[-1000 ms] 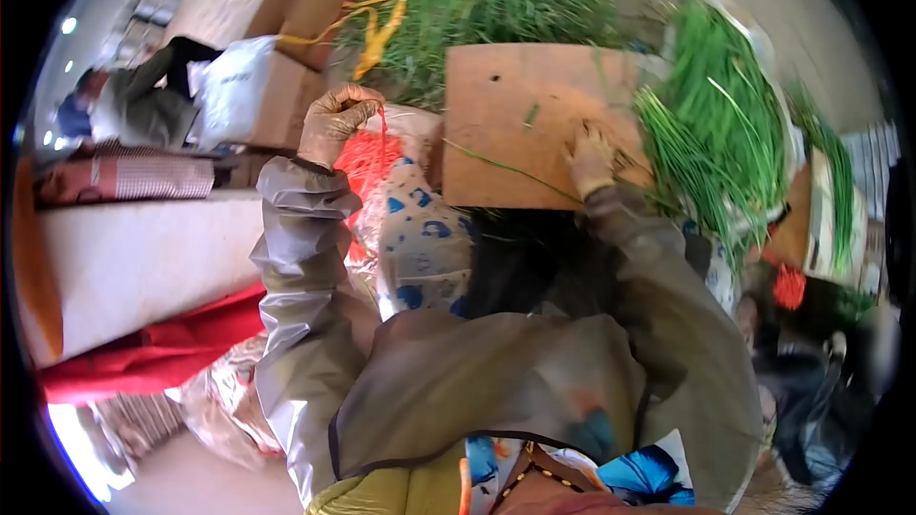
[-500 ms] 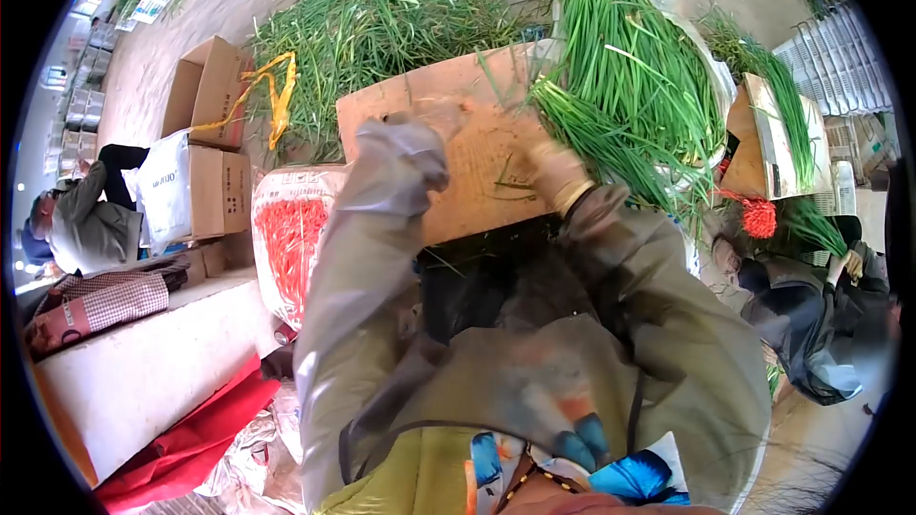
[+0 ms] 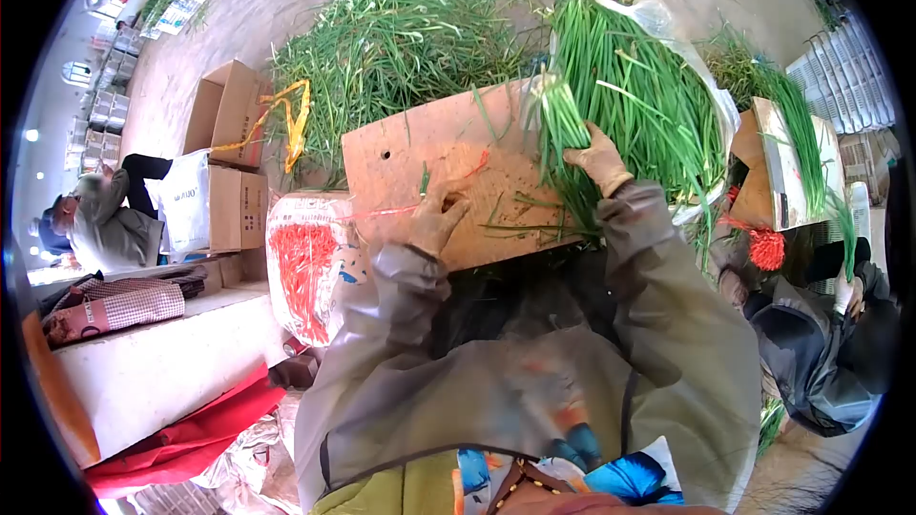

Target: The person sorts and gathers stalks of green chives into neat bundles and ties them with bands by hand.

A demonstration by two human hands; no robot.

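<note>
On the wooden board (image 3: 420,148), my left hand (image 3: 440,217) is closed round a thin red tie (image 3: 382,213) that stretches across the wood. My right hand (image 3: 599,160) grips a bunch of green stalks (image 3: 563,119) at the board's right edge, pale ends pointing up and away. Just beyond it lies the big heap of long green stalks (image 3: 639,86) on a white plastic sheet. Loose bits of green lie on the board. A clear bag of red ties (image 3: 305,257) stands left of the board.
A loose green pile (image 3: 401,33) lies behind the board. At the left are a cardboard box (image 3: 239,208), a white ledge (image 3: 172,353) and a seated person (image 3: 114,219). Another person (image 3: 811,343) holds green stalks at the right, near a red bundle (image 3: 766,250).
My left hand has moved from the red ties onto the board, bringing a red tie. My right hand has left the board's surface and taken hold of a bunch. The view has turned.
</note>
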